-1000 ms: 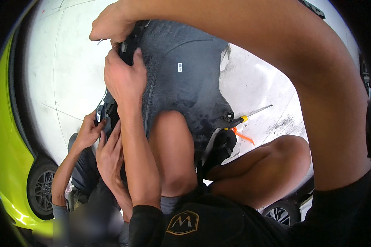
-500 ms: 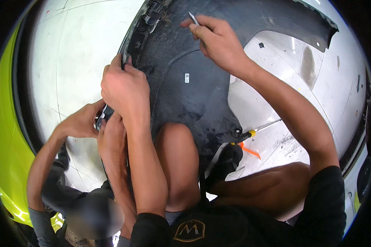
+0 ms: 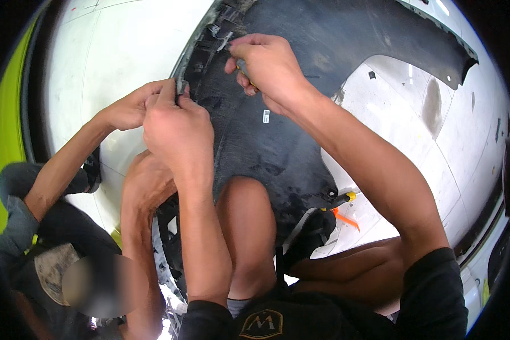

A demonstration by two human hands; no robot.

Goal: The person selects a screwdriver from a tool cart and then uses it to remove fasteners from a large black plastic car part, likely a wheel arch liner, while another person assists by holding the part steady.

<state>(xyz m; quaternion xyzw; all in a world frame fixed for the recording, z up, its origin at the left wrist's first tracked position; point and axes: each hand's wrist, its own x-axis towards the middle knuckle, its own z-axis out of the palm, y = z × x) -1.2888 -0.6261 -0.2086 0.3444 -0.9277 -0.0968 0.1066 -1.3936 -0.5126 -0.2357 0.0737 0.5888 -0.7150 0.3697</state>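
A large black plastic car panel [image 3: 277, 141] with a curved cutout lies before me. My left hand [image 3: 178, 122] is closed on its left edge, fingers pinching the rim beside a small grey metal piece [image 3: 182, 87]. My right hand [image 3: 269, 65] is closed round a slim hand tool [image 3: 241, 67] with yellow on its handle; the palm hides most of it. A pale narrow piece [image 3: 225, 42], perhaps the tool's tip, shows at the fingertips close to the panel's left rim. A co-worker's hand [image 3: 133, 105] touches the same edge beside my left hand; their other arm [image 3: 147, 187] passes under mine.
The co-worker crouches at the lower left. A yellow-green car body [image 3: 3, 130] stands at the far left. On the pale tiled floor [image 3: 430, 153], a yellow-and-black handled tool [image 3: 343, 198] and an orange strip [image 3: 347, 220] lie near my shoe [image 3: 311, 229].
My right hand has moved left and down with the tool, to the panel's left rim. The co-worker's hand has come up the edge beside my left hand, which keeps its grip.
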